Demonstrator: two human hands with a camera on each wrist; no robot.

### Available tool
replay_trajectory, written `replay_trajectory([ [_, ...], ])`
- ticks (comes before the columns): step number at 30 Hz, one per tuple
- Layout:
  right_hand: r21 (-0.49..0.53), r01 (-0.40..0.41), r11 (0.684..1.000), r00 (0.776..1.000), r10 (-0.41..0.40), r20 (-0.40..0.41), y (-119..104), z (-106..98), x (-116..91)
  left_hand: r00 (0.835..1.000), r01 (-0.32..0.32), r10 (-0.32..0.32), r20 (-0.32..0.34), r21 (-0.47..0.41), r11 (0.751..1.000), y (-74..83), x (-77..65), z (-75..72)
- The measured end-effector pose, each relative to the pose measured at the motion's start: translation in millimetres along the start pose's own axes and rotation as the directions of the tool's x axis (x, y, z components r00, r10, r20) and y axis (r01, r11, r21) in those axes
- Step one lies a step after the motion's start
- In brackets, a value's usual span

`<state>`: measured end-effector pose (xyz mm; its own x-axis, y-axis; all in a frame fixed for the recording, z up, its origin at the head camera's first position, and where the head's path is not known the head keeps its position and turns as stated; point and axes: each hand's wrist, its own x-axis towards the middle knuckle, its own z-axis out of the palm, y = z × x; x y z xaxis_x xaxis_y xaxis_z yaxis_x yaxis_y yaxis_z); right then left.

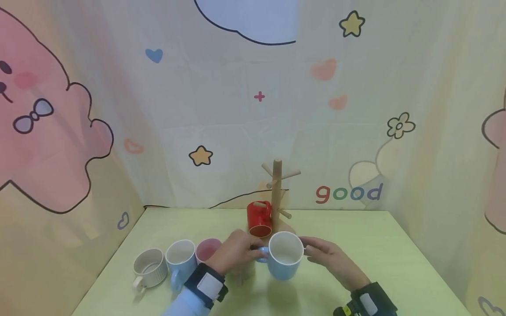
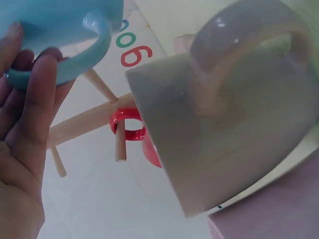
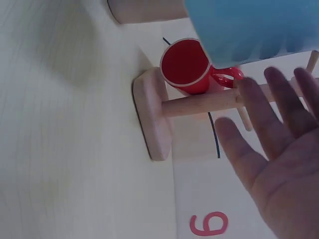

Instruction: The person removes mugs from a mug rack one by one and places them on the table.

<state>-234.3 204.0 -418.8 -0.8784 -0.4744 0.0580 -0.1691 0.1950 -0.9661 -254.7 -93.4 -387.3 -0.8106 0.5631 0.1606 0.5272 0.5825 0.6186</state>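
Note:
A light blue mug (image 1: 283, 267) hangs upright above the table in front of the wooden mug tree (image 1: 276, 202). My left hand (image 1: 239, 251) pinches its handle (image 2: 89, 62) between thumb and fingers. On the mug's other side is my right hand (image 1: 331, 260), its fingers (image 3: 261, 114) extended and spread, fingertips close to the mug's wall. A red mug (image 1: 258, 217) hangs by its handle from a low peg of the tree, mouth tipped down and forward. In the left wrist view, a greyish mug (image 2: 239, 134) stands large in front; my left hand mostly covers it in the head view.
At the left of the pale green table (image 1: 340, 228) stand a white ribbed mug (image 1: 152, 271), another light blue mug (image 1: 182, 260) and a pink mug (image 1: 206, 249). A printed curtain (image 1: 237, 109) hangs right behind the table. Bare pegs (image 1: 291, 174) stick out from the tree's upper post.

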Motion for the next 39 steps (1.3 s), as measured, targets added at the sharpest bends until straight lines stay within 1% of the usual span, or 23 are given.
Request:
replay_trajectory([
  [3, -0.070, -0.019, 0.997, 0.995, 0.012, -0.099, -4, 5, -4, 0.998, 0.010, -0.010, -0.059, -0.007, 1.000, 0.3, -2.3, -2.4],
  [5, -0.172, -0.054, 0.984, 0.982, 0.021, -0.188, -5, 8, -6, 0.995, 0.032, -0.034, -0.090, -0.033, 0.999, -0.4, -3.5, -4.3],
  [6, -0.242, -0.084, 0.967, 0.973, 0.027, -0.230, -6, 10, -8, 0.994, 0.043, -0.048, -0.102, -0.053, 0.998, -0.6, -4.2, -5.4],
  [7, -0.317, -0.118, 0.941, 0.963, 0.031, -0.268, -6, 13, -9, 0.992, 0.056, -0.063, -0.113, -0.068, 0.996, -0.8, -4.8, -6.7],
  [9, -0.461, -0.190, 0.867, 0.946, 0.035, -0.324, -6, 17, -11, 0.987, 0.076, -0.088, -0.134, -0.094, 0.993, -0.7, -6.5, -9.0],
  [11, -0.581, -0.241, 0.777, 0.936, 0.028, -0.351, -6, 22, -13, 0.981, 0.094, -0.108, -0.158, -0.098, 0.991, -0.9, -8.4, -10.7],
  [13, -0.658, -0.261, 0.706, 0.933, 0.011, -0.359, -7, 27, -14, 0.973, 0.116, -0.132, -0.187, -0.096, 0.989, -1.0, -10.8, -12.0],
  [15, -0.708, -0.273, 0.651, 0.931, -0.008, -0.365, -10, 33, -14, 0.962, 0.137, -0.157, -0.223, -0.105, 0.985, -1.8, -13.5, -13.1],
  [17, -0.745, -0.284, 0.604, 0.930, -0.018, -0.368, -14, 37, -15, 0.946, 0.153, -0.175, -0.272, -0.097, 0.983, -2.7, -16.1, -15.0],
  [19, -0.772, -0.293, 0.564, 0.932, -0.013, -0.363, -18, 41, -15, 0.925, 0.159, -0.180, -0.334, -0.089, 0.983, -3.8, -19.7, -17.8],
  [21, -0.788, -0.303, 0.535, 0.935, 0.006, -0.356, -21, 44, -16, 0.900, 0.162, -0.177, -0.398, -0.072, 0.984, -5.0, -23.6, -21.7],
  [23, -0.793, -0.324, 0.516, 0.935, 0.050, -0.350, -24, 46, -17, 0.874, 0.158, -0.166, -0.457, -0.056, 0.986, -6.5, -28.3, -26.2],
  [25, -0.786, -0.347, 0.511, 0.933, 0.102, -0.345, -25, 47, -19, 0.851, 0.176, -0.174, -0.496, -0.043, 0.983, -8.4, -32.4, -30.9],
  [27, -0.775, -0.371, 0.511, 0.927, 0.154, -0.342, -24, 47, -21, 0.830, 0.197, -0.183, -0.527, -0.030, 0.980, -10.7, -36.7, -35.5],
  [30, -0.756, -0.397, 0.520, 0.917, 0.210, -0.338, -23, 47, -24, 0.805, 0.232, -0.197, -0.559, -0.010, 0.973, -14.7, -43.7, -43.1],
  [33, -0.748, -0.410, 0.522, 0.912, 0.229, -0.340, -19, 47, -26, 0.787, 0.255, -0.201, -0.583, 0.011, 0.967, -21.5, -51.4, -51.1],
  [39, -0.748, -0.405, 0.526, 0.914, 0.233, -0.331, -14, 46, -28, 0.757, 0.311, -0.200, -0.623, 0.074, 0.947, -37.5, -65.8, -67.5],
])
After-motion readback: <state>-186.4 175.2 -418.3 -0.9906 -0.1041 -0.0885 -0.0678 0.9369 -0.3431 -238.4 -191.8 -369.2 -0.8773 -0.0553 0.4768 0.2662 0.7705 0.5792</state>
